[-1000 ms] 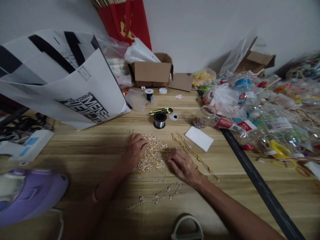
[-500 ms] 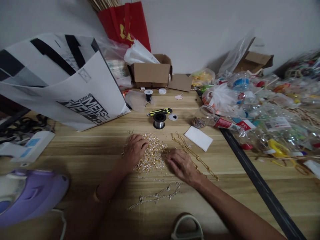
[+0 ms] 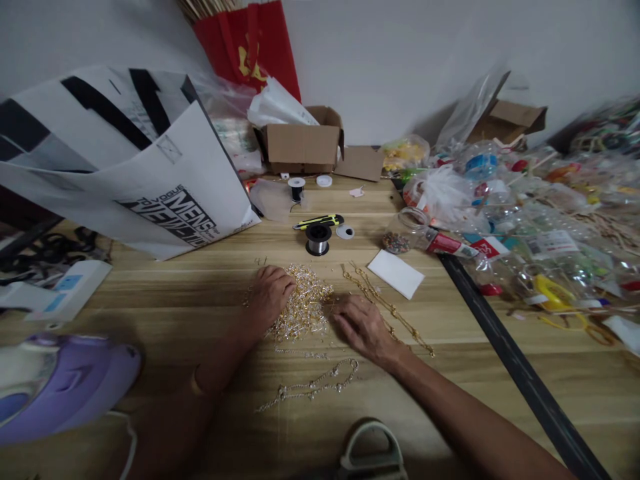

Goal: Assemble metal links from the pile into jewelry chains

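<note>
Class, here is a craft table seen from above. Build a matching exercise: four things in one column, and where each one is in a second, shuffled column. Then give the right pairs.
Things
1. left hand
2. wire spool
3. white card
4. silver chain

Places
A. just on the near side of the utility knife
B. resting on the pile of gold pins
C. nearest the camera, in front of the pile
D. right of the far end of the gold chains

Pairs: 1-B, 2-A, 3-D, 4-C
</note>
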Demonstrator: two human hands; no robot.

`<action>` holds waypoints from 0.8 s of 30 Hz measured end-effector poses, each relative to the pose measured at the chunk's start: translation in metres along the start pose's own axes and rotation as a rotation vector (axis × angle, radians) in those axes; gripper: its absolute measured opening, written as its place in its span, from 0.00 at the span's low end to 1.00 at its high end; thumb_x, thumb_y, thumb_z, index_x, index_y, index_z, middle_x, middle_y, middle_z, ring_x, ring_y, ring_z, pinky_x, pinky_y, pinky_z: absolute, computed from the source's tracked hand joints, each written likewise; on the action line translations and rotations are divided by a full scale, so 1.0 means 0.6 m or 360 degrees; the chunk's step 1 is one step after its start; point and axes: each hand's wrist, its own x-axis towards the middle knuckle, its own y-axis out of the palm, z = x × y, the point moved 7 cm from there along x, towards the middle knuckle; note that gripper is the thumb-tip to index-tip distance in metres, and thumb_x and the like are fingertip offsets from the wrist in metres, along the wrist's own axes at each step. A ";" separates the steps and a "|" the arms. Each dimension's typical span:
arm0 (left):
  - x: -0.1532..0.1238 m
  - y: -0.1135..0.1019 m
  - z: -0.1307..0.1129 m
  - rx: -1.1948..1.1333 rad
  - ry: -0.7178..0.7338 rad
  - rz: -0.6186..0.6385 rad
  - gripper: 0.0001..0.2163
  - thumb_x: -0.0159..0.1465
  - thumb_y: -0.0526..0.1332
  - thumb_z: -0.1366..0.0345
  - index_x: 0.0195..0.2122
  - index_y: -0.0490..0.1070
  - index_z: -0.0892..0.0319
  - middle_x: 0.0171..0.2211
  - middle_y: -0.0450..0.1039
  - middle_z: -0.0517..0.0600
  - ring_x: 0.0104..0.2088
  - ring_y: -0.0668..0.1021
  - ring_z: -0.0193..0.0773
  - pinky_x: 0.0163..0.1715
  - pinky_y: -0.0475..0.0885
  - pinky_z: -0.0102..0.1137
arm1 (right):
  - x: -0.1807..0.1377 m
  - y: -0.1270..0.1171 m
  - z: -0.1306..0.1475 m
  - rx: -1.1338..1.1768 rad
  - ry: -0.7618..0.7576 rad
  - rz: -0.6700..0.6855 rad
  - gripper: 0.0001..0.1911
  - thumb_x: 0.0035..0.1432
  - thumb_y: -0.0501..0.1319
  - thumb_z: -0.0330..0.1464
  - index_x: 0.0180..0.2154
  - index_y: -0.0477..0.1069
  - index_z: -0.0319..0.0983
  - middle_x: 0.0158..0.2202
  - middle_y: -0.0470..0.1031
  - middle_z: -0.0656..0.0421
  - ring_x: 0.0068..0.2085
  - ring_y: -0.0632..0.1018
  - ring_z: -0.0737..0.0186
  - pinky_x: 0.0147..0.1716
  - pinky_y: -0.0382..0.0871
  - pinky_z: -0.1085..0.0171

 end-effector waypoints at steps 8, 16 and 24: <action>0.001 -0.004 -0.004 -0.0003 -0.0002 -0.0129 0.06 0.61 0.57 0.68 0.28 0.71 0.59 0.31 0.72 0.51 0.40 0.70 0.43 0.44 0.64 0.41 | 0.002 -0.004 -0.003 0.0075 0.0002 -0.0062 0.05 0.62 0.53 0.28 0.37 0.67 0.39 0.34 0.72 0.55 0.36 0.72 0.62 0.37 0.67 0.62; -0.004 -0.029 -0.089 -0.0624 0.0476 0.0021 0.04 0.60 0.60 0.70 0.28 0.71 0.59 0.29 0.73 0.49 0.39 0.71 0.39 0.43 0.68 0.36 | 0.002 -0.010 -0.017 0.0149 0.0129 -0.0149 0.05 0.62 0.53 0.30 0.36 0.67 0.39 0.32 0.72 0.56 0.36 0.72 0.62 0.36 0.66 0.63; -0.030 -0.004 -0.133 -0.0533 0.0731 0.0433 0.04 0.58 0.60 0.71 0.28 0.73 0.59 0.37 0.70 0.52 0.51 0.64 0.45 0.54 0.62 0.41 | 0.001 -0.011 -0.017 0.0148 0.0135 -0.0139 0.06 0.62 0.53 0.30 0.35 0.67 0.39 0.32 0.71 0.56 0.34 0.71 0.62 0.35 0.66 0.63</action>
